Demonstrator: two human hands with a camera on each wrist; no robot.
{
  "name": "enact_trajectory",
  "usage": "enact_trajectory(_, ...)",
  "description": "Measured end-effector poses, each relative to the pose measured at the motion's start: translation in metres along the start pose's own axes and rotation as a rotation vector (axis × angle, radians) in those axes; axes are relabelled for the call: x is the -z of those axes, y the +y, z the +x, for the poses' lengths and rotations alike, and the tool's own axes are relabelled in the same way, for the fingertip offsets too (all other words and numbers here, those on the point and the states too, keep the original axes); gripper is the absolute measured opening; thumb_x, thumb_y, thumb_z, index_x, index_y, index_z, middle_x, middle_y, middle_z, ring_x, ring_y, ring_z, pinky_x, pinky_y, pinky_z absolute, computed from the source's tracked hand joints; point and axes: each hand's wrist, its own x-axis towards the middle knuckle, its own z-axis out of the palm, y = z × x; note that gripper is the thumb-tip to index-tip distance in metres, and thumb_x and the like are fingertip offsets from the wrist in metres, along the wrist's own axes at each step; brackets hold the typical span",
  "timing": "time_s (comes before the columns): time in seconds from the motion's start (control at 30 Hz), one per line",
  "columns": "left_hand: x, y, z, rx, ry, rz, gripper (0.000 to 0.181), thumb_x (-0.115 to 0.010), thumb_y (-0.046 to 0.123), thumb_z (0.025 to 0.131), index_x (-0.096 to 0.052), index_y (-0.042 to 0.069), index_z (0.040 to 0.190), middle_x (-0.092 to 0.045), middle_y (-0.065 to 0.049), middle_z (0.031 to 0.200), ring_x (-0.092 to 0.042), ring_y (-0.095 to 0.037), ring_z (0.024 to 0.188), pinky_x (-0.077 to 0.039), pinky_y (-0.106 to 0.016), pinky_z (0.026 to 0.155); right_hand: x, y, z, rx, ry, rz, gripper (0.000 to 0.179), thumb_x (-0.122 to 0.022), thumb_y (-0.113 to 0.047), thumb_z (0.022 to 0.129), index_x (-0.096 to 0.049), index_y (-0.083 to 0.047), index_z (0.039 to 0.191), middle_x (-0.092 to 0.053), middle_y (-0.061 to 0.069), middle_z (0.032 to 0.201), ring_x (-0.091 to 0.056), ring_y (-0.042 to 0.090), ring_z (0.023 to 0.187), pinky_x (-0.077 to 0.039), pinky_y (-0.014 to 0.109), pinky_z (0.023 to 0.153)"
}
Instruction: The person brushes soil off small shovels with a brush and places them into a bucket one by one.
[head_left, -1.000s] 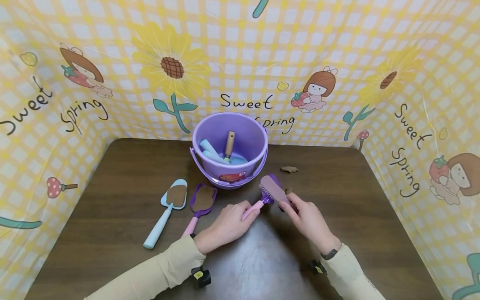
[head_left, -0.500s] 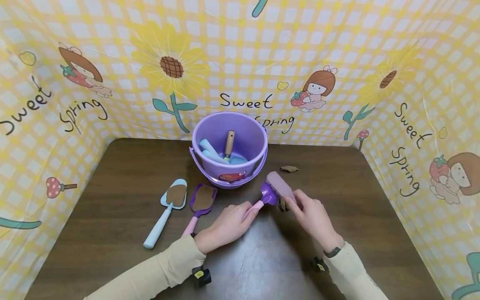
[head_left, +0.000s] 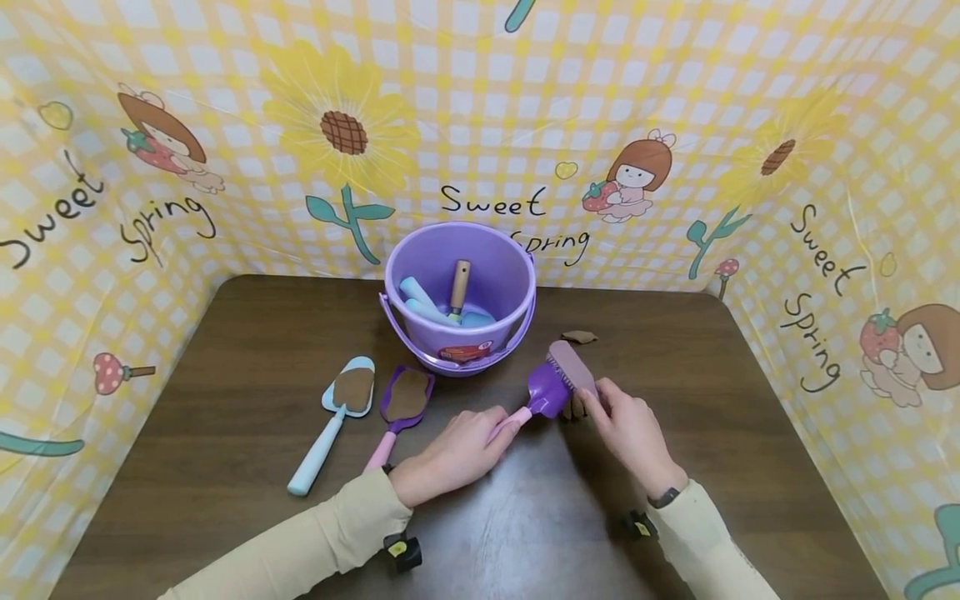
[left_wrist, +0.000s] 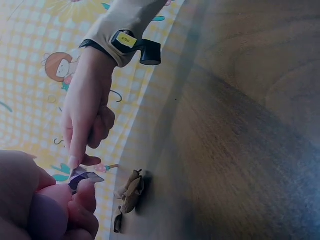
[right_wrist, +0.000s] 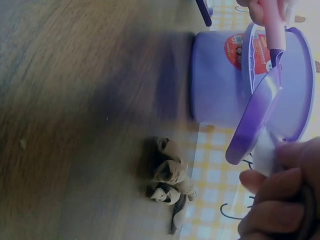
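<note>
My left hand (head_left: 459, 448) grips the pink handle of a purple shovel (head_left: 547, 392), its blade raised above the table. In my right hand (head_left: 632, 435) is a pink brush (head_left: 572, 365), pinched between thumb and fingers. The brush's bristles are at the blade's upper face. The right wrist view shows the purple shovel (right_wrist: 257, 112) from the side, and the brush is blurred behind my fingers. Several curled brown pieces, like dry leaves (right_wrist: 172, 172), lie on the table below the tools. In the head view, the blade and brush partly cover these leaves (head_left: 574, 408).
A purple bucket (head_left: 465, 346) stands at the back, holding light-blue tools and a wooden-handled tool (head_left: 461, 285). To the left lie a light-blue trowel (head_left: 318, 450) and another purple shovel (head_left: 382, 450), each with brown matter on its blade. One brown leaf (head_left: 579, 337) lies right of the bucket.
The brush has moved rightward across the shovel's blade, uncovering more of it. The blade has turned to show more of its face. My left hand has barely shifted.
</note>
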Motion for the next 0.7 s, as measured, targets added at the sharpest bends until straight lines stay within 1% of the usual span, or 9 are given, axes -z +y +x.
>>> enact_trajectory(0.07, 0.0003, 0.0006, -0.0004, -0.001, -0.012, -0.009, 0.031, -0.052, 0.027, 0.11, -0.06, 0.016, 0.082, -0.056, 0.012, 0.064, -0.051, -0.003, 0.054, -0.043, -0.027, 0.056, 0.0007, -0.0009, -0.0004, -0.005, 0.001, -0.016, 0.027, -0.062, -0.028, 0.106, -0.054, -0.011, 0.087, -0.041, -0.003, 0.063, -0.043, 0.016, 0.054, -0.034, 0.033, 0.051)
enact_trajectory(0.13, 0.0005, 0.0012, -0.0009, 0.003, -0.022, -0.004, 0.03, -0.051, 0.025, 0.11, -0.059, 0.015, 0.084, -0.058, 0.011, 0.065, -0.051, -0.004, 0.055, -0.044, -0.027, 0.057, 0.0009, -0.0023, -0.0016, 0.011, -0.017, -0.011, 0.025, -0.062, -0.028, 0.106, -0.054, -0.011, 0.09, -0.041, -0.004, 0.063, -0.043, 0.015, 0.053, -0.034, 0.032, 0.051)
enact_trajectory(0.27, -0.0008, 0.0008, -0.0008, 0.01, -0.021, 0.012, 0.028, -0.049, 0.024, 0.111, -0.058, 0.012, 0.088, -0.059, 0.009, 0.069, -0.051, -0.005, 0.057, -0.044, -0.028, 0.057, 0.0021, -0.0059, -0.0046, 0.085, -0.092, 0.063, 0.017, -0.064, -0.027, 0.106, -0.059, -0.012, 0.099, -0.042, -0.007, 0.066, -0.04, 0.007, 0.055, -0.033, 0.027, 0.051)
enact_trajectory(0.37, -0.0014, 0.0002, -0.0008, 0.013, -0.018, 0.016, 0.027, -0.048, 0.024, 0.112, -0.058, 0.011, 0.09, -0.059, 0.009, 0.07, -0.051, -0.006, 0.058, -0.043, -0.028, 0.057, 0.0017, -0.006, -0.0054, 0.099, -0.124, 0.093, 0.016, -0.064, -0.028, 0.105, -0.06, -0.014, 0.1, -0.041, -0.009, 0.066, -0.039, 0.005, 0.055, -0.031, 0.025, 0.051)
enact_trajectory(0.43, -0.0011, 0.0002, -0.0012, 0.008, -0.019, 0.015, 0.027, -0.048, 0.024, 0.112, -0.058, 0.012, 0.09, -0.06, 0.009, 0.071, -0.052, -0.007, 0.059, -0.044, -0.029, 0.058, 0.0014, -0.0049, -0.0051, 0.07, -0.114, 0.084, 0.017, -0.062, -0.029, 0.106, -0.06, -0.014, 0.098, -0.041, -0.008, 0.066, -0.039, 0.006, 0.055, -0.031, 0.025, 0.051)
enact_trajectory(0.6, -0.0005, -0.0004, -0.002, -0.004, -0.011, 0.014, 0.026, -0.049, 0.022, 0.111, -0.059, 0.012, 0.09, -0.062, 0.009, 0.071, -0.055, -0.008, 0.061, -0.046, -0.03, 0.061, 0.0015, -0.0009, -0.0038, -0.036, -0.079, 0.03, 0.024, -0.056, -0.032, 0.109, -0.059, -0.011, 0.096, -0.045, -0.002, 0.066, -0.043, 0.013, 0.054, -0.034, 0.03, 0.051)
enact_trajectory(0.7, -0.0014, -0.0002, -0.0021, 0.004, -0.009, 0.014, 0.026, -0.049, 0.022, 0.111, -0.059, 0.012, 0.09, -0.061, 0.009, 0.071, -0.052, -0.006, 0.059, -0.045, -0.029, 0.059, 0.002, -0.0007, -0.0058, -0.063, -0.082, 0.024, 0.026, -0.054, -0.032, 0.11, -0.057, -0.009, 0.098, -0.045, -0.001, 0.067, -0.043, 0.014, 0.054, -0.034, 0.031, 0.05)
